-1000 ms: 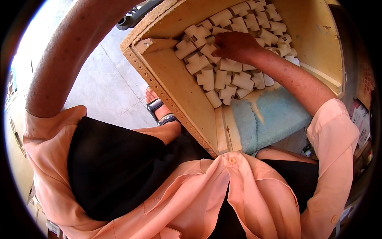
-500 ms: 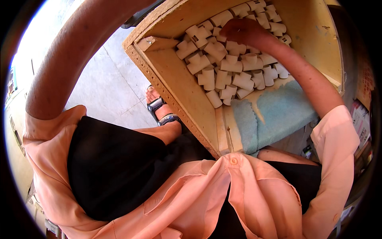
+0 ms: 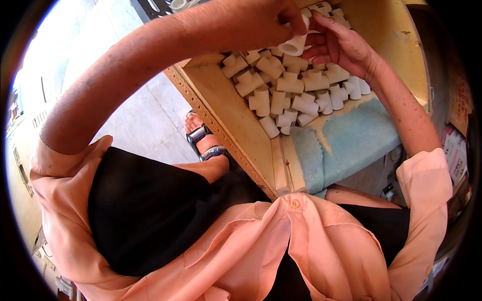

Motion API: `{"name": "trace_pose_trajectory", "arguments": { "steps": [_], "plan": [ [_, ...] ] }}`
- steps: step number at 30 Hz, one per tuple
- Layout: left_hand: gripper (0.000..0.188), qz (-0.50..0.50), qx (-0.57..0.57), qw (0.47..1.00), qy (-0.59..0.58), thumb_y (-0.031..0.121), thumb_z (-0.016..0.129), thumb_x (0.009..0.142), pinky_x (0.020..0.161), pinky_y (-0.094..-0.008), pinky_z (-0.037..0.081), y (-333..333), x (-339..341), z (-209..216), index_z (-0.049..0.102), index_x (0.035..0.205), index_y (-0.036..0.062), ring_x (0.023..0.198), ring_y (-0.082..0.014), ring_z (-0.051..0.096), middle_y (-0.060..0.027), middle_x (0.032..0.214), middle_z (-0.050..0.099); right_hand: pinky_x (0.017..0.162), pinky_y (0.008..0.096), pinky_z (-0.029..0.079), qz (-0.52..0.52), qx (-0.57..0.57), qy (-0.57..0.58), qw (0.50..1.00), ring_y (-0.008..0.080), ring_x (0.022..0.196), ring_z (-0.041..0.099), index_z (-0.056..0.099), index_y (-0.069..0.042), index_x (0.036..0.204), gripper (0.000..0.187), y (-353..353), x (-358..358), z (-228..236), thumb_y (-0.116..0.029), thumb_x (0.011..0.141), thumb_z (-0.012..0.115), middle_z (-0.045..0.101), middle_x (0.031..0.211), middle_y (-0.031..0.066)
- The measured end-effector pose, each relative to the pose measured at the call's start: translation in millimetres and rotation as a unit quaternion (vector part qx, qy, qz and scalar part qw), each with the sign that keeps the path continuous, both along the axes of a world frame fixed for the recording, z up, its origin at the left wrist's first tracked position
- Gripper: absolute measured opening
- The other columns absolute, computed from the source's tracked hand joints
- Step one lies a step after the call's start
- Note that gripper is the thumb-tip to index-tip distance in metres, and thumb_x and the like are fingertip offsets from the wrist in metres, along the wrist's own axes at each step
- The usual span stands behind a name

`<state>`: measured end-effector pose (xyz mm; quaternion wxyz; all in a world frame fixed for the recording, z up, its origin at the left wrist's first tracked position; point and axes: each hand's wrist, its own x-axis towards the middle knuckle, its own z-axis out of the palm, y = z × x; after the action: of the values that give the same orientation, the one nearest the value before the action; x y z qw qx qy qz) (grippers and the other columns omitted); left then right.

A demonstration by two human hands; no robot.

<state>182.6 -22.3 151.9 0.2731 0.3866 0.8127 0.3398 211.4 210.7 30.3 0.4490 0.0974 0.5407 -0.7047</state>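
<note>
Over the wooden box, my left hand [image 3: 286, 22] pinches a white plastic pipe tee [image 3: 294, 45], whose round open end faces down toward me. Close by on the right is my right hand [image 3: 349, 47], palm turned toward the tee. Its thumb and fingers are apart around the tee's right side; whether they touch it is hard to make out. Beneath both hands lies a pile of similar white pipe tees [image 3: 291, 83], jumbled at several angles.
The wooden box [image 3: 221, 115] has high walls and a blue cloth [image 3: 359, 138] over its near right edge. On the tiled floor [image 3: 150, 110] to the left is a sandalled foot [image 3: 201, 135]. Cartons [image 3: 454, 155] stand far right. A dark surface with white parts shows at the top left.
My left hand has come in from the top edge with a pipe tee in it. The right hand has lifted off the pile, moved right and opened its fingers.
</note>
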Motion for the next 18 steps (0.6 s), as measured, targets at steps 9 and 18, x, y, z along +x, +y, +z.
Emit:
{"name": "trace_pose_trajectory", "arguments": {
  "steps": [9,18],
  "plan": [
    [0.026,0.017,-0.097,0.995,-0.006,0.006,0.056,0.082,0.08,-0.0371,0.053,19.0,9.9,-45.3,0.068,0.104,0.0018,0.091,-0.0307,0.066,-0.0177,0.096,0.068,0.08,0.0269,0.052,0.003,0.046,0.022,0.999,0.0135,0.09,0.065,0.06,-0.01,0.11,0.044,-3.5,8.0,-9.7,-0.047,0.087,0.062,0.063,0.094,0.0016],
    [0.029,-0.107,-0.288,0.951,-0.024,-0.001,0.052,0.075,0.077,-0.0416,0.051,43.6,14.1,-74.3,0.067,0.099,-0.0013,0.095,-0.0342,0.063,-0.0197,0.1,0.065,0.061,0.026,0.052,0.117,0.359,0.128,0.917,0.0113,0.071,0.065,0.067,-0.006,0.089,0.038,8.2,-4.0,-41.6,-0.044,0.083,0.063,0.067,0.08,0.0028]
  ]
}}
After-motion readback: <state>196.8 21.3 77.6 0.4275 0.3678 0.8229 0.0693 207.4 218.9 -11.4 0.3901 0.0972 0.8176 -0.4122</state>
